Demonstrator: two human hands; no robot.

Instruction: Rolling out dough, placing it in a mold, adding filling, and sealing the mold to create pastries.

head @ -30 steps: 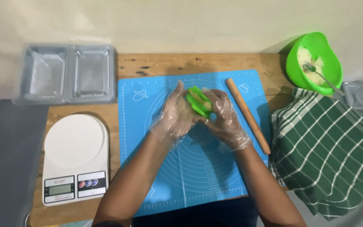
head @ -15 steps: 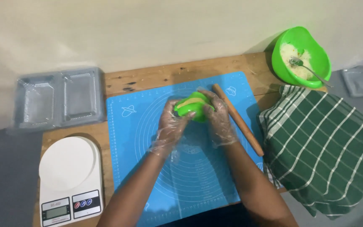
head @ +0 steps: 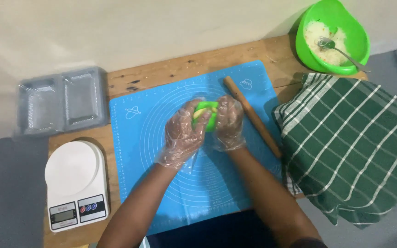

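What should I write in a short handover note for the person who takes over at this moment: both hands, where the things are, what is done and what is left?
Left hand and right hand, in clear plastic gloves, press together on a small green hinged mould with pale dough showing inside, over the blue silicone mat.
Wooden rolling pin lies on the mat, untouched.
Green bowl of pale shredded filling with a spoon stands at the far right.
Done: mould closed on dough.
Left: release the mould.

Wooden table [head: 171, 73]: bare plank top, knots and dark marks visible. Behind the table: plain cream wall [head: 138, 32], evenly lit, soft shadows along the table's far edge. Left of the table: dark grey surface [head: 10, 193]. Right of the table: grey floor [head: 391, 229].
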